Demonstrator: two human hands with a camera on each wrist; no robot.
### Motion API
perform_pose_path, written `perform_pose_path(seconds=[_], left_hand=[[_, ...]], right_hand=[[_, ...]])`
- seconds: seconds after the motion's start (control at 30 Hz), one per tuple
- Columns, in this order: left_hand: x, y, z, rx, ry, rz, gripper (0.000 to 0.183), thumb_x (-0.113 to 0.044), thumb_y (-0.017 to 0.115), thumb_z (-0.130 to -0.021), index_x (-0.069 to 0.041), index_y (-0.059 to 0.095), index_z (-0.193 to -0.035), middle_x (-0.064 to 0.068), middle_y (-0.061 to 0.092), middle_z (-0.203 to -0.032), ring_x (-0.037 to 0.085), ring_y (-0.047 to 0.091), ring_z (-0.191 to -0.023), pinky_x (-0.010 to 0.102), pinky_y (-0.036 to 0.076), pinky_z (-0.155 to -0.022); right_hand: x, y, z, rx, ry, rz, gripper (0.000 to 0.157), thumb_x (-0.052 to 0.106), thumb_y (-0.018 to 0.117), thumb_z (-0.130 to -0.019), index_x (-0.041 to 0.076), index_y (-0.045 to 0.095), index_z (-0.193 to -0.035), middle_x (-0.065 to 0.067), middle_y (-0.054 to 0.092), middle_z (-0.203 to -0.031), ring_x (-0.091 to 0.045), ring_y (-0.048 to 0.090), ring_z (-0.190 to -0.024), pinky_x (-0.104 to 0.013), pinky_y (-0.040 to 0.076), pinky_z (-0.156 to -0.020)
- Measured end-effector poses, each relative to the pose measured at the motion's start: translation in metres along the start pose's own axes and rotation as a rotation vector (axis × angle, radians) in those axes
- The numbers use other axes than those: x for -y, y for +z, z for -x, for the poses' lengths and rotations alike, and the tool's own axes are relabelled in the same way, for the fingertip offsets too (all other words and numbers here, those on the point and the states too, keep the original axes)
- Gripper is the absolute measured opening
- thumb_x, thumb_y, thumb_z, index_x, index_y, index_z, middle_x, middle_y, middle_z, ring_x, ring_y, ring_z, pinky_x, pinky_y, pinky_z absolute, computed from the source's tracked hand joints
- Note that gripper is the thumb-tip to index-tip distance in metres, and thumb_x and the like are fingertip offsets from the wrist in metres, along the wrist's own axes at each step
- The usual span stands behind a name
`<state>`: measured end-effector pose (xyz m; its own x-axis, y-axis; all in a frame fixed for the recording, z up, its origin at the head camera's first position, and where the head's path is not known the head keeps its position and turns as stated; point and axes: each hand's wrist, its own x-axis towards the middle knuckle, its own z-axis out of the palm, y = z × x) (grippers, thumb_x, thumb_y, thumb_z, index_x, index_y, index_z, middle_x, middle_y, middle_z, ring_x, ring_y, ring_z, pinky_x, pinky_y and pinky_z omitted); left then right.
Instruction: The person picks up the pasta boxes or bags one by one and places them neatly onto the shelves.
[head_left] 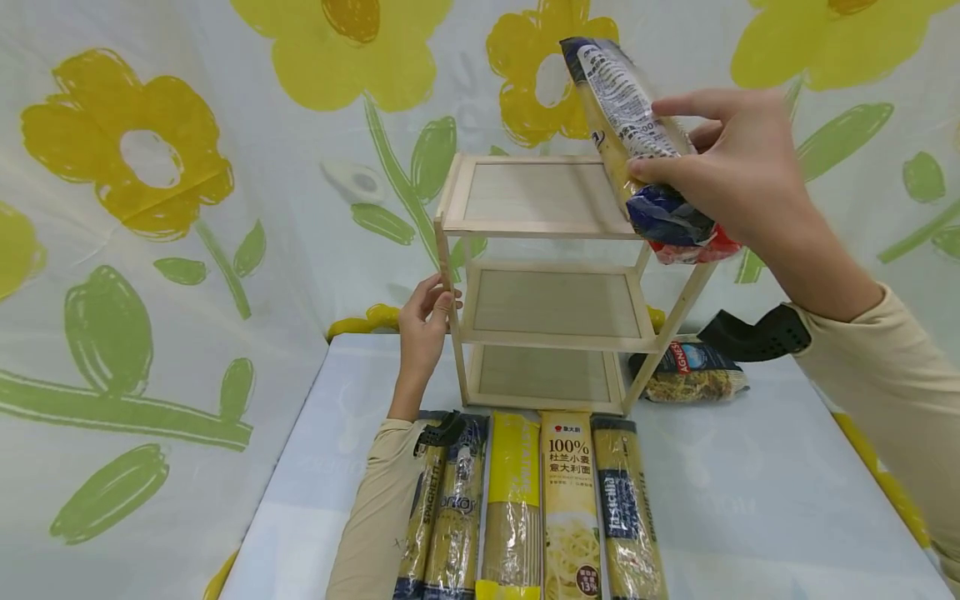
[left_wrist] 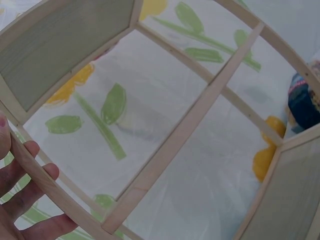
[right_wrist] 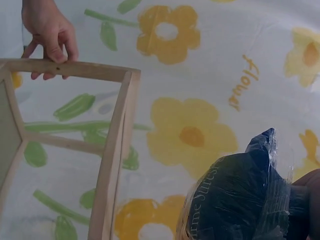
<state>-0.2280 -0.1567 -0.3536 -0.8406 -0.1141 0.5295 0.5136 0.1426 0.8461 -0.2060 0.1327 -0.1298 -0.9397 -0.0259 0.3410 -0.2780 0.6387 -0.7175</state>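
Observation:
A three-tier wooden shelf (head_left: 555, 304) stands at the back of the white table. My left hand (head_left: 424, 323) grips its left front post, thumb on one side and fingers on the other, as the left wrist view also shows. Up at the right, my right hand (head_left: 750, 162) pinches a clear bag of pasta (head_left: 618, 100) with blue and red ends and a white printed label. The bag is tilted, over the right side of the top tier; I cannot tell whether it touches the wood. In the right wrist view its dark blue end (right_wrist: 230, 195) shows beside the frame.
Long spaghetti packs lie in front of the shelf: blue-and-clear ones (head_left: 455, 508), a yellow one (head_left: 513, 500), a cream one (head_left: 570, 500) and a blue-labelled one (head_left: 626, 508). Another pasta bag (head_left: 693, 371) lies behind the right post. A flowered cloth (head_left: 285, 167) hangs behind.

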Motion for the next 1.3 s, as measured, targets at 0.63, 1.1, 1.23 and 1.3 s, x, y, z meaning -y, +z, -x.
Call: perform_pose_path(seconds=[0.63,1.1,1.23,1.3], left_hand=[[-0.002,-0.001,0.002,0.007,-0.004,-0.009,0.029,-0.007,0.052,-0.097,0.007,0.055,-0.122,0.027,0.064,-0.104,0.041,0.063,-0.092,0.057,0.053,-0.065],[-0.006,-0.007,0.003,0.013,-0.021,-0.018,0.031,-0.007,0.051,-0.098,0.008,0.053,-0.124,0.026,0.064,-0.105,0.039,0.062,-0.093,0.056,0.053,-0.066],[-0.002,-0.012,0.002,-0.001,-0.017,-0.022,0.03,-0.007,0.051,-0.097,0.006,0.053,-0.124,0.026,0.064,-0.105,0.039,0.062,-0.093,0.056,0.053,-0.066],[0.006,-0.014,0.0,-0.007,-0.011,-0.017,0.03,-0.008,0.051,-0.097,0.005,0.054,-0.125,0.025,0.064,-0.105,0.038,0.063,-0.093,0.055,0.053,-0.066]], right_hand=[[0.003,0.053,-0.021,0.07,-0.096,0.355,0.052,0.03,0.068,-0.082,0.002,0.061,-0.125,-0.018,0.058,-0.126,-0.032,0.048,-0.103,-0.035,0.042,-0.069],[0.025,0.071,-0.024,0.195,-0.09,0.72,0.035,0.028,0.056,-0.083,-0.002,0.06,-0.099,-0.016,0.057,-0.082,-0.034,0.047,-0.079,-0.04,0.044,-0.063],[0.029,0.076,-0.026,0.204,-0.096,0.73,0.038,0.029,0.054,-0.084,-0.004,0.059,-0.103,-0.017,0.055,-0.085,-0.034,0.046,-0.079,-0.038,0.043,-0.061],[0.03,0.077,-0.027,0.21,-0.092,0.736,0.041,0.029,0.055,-0.084,-0.005,0.058,-0.107,-0.018,0.054,-0.088,-0.035,0.046,-0.08,-0.038,0.043,-0.062]])
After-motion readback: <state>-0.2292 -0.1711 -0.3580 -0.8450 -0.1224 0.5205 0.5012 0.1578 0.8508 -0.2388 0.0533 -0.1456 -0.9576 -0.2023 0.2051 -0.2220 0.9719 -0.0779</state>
